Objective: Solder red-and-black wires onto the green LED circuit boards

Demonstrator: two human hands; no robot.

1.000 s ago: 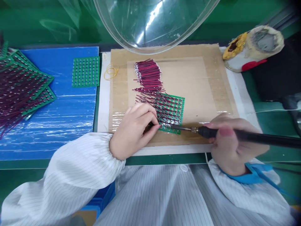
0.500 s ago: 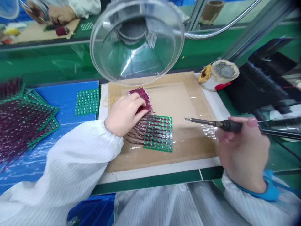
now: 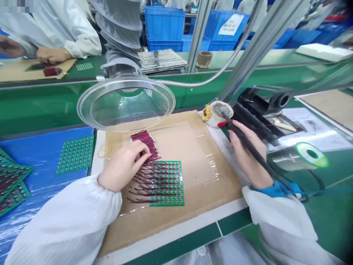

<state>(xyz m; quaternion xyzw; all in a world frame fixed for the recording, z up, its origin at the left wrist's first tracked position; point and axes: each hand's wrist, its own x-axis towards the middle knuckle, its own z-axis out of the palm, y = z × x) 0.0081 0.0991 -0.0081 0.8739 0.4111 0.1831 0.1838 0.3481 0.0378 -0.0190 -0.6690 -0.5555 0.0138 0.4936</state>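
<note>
Currently, soldering iron [image 3: 242, 138]: its tip reaches the grey mouth of the white pot [image 3: 215, 121] at the back of the bench; whether it touches what is inside is too small to tell. This looks like cleaning the tip, best done with light strokes, the hot end kept well away from the left hand.
Wire bundle [image 3: 146, 141]: red and dark wires lying side by side on the cardboard [image 3: 198, 206], just beyond the wired board. Picking here probably goes best one wire at a time, near its end, without dragging its neighbours askew.
Wired board [image 3: 171, 184]: flat on the cardboard, green, its attached wires trailing off toward the left (a fringe that a sleeve could easily snag, so a raised wrist would help).
Left hand [image 3: 122, 163]: thumb and forefinger drawn nearly together at the near end of the bundle, the other fingers curled in; whether a wire is pinched between them, I cannot tell.
Right hand [image 3: 249, 154]: fingers and thumb closed around the iron's handle, pen-fashion, beside the pot.
Solder spool [image 3: 289, 156]: lying on its side, to the right of the right hand.
</note>
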